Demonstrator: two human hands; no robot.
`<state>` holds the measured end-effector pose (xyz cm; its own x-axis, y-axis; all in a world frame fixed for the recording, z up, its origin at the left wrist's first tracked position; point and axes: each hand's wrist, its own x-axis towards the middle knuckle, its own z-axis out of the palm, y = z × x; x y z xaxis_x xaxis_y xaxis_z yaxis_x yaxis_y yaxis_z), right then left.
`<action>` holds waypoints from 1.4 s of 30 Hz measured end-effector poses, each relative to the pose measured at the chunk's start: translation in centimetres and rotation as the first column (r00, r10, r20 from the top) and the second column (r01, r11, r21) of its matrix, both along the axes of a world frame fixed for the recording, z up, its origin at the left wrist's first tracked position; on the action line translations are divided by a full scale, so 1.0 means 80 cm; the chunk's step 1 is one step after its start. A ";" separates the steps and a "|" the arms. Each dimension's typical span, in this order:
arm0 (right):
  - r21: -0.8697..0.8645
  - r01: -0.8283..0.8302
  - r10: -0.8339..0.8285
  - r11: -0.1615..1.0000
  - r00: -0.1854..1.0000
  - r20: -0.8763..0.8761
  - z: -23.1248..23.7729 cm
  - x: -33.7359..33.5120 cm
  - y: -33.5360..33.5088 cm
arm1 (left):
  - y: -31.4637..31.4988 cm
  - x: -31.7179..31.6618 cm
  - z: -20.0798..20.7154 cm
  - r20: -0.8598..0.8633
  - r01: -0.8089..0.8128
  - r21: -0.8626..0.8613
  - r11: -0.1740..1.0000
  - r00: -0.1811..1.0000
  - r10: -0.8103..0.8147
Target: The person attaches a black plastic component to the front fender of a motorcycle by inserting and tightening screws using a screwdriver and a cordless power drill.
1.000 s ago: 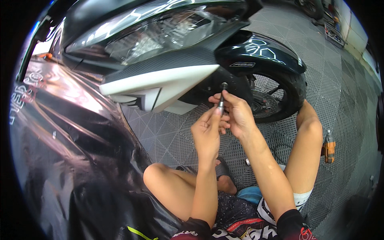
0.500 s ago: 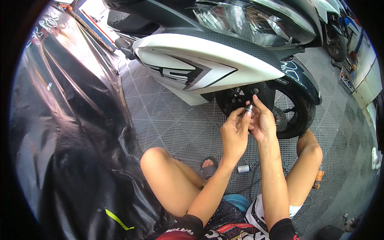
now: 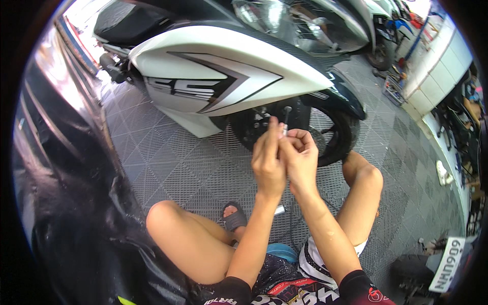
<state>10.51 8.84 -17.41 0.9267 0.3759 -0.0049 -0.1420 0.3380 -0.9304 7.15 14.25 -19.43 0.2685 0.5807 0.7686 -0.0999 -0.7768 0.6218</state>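
Observation:
My left hand (image 3: 268, 165) and my right hand (image 3: 302, 162) meet in front of the front wheel, both closed. Between their fingertips is a long thin bolt (image 3: 287, 118) with a round dark head, pointing up. A short silver sleeve (image 3: 285, 130) surrounds its lower part; the fingers hide the end. The left index finger lies along the sleeve while the right thumb and fingers pinch beside it. Behind them stands a white and black scooter (image 3: 229, 76), with its front wheel (image 3: 338, 133) on the right and a dark inner panel (image 3: 244, 127) beneath the white side cover.
Grey grid tiles (image 3: 188, 168) cover the floor. A small silver cylinder (image 3: 280, 209) lies below my forearms, partly hidden. Glossy black sheeting (image 3: 76, 203) hangs along the left. Another motorcycle (image 3: 414, 267) with a plate is at the lower right, and a wire basket (image 3: 392, 90) stands by the tiled wall.
The view has shifted to the right, so the scooter appears farther left. My hands have drawn closer together around the sleeve, and my right fingers have moved down from the bolt head.

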 end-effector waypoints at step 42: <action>-0.439 0.488 -0.544 0.755 0.839 -0.004 -0.349 0.105 -0.549 | -0.032 -0.040 0.087 0.561 0.497 -0.813 -0.301 0.534 -0.632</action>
